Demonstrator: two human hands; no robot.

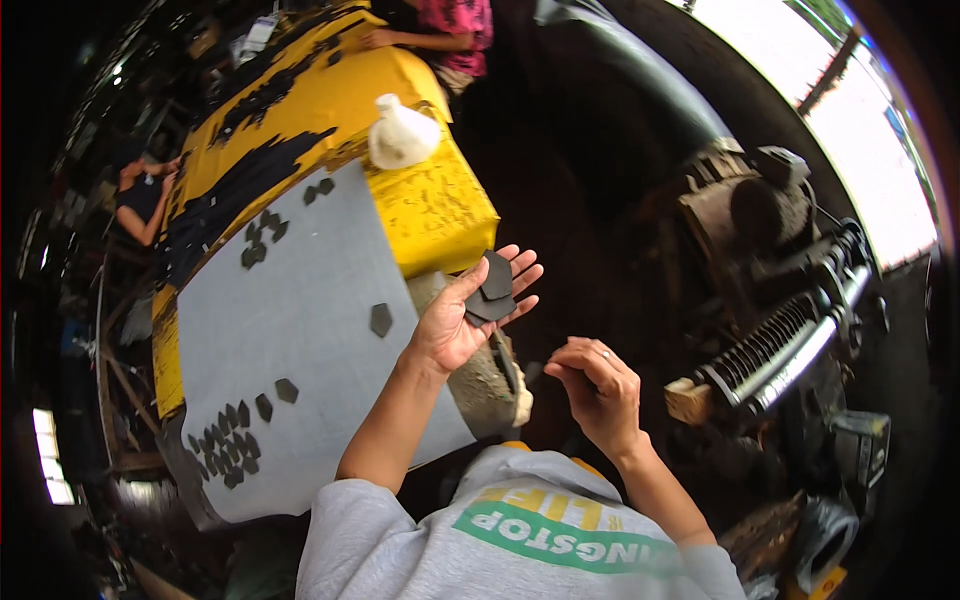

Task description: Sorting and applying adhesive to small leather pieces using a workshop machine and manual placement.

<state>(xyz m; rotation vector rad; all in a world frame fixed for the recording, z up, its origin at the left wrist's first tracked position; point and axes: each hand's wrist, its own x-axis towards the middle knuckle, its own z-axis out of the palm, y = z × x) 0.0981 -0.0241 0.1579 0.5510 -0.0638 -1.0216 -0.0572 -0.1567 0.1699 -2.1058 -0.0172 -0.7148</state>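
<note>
My left hand is palm up beside the edge of a grey sheet on the table. Its thumb presses a few flat black cut pieces against the palm, while the other fingers stretch out. To its right, apart from it, my right hand is closed, fingertips pinched toward the thumb; what it holds, if anything, is hidden. On the grey sheet lie single pentagon-shaped black pieces and a dense cluster of several black pieces at the near left.
A white plastic container stands on the yellow table covering, where many dark pieces lie farther back. One person in pink stands at the far side, another person at the left. Machinery with a ribbed spring occupies the right.
</note>
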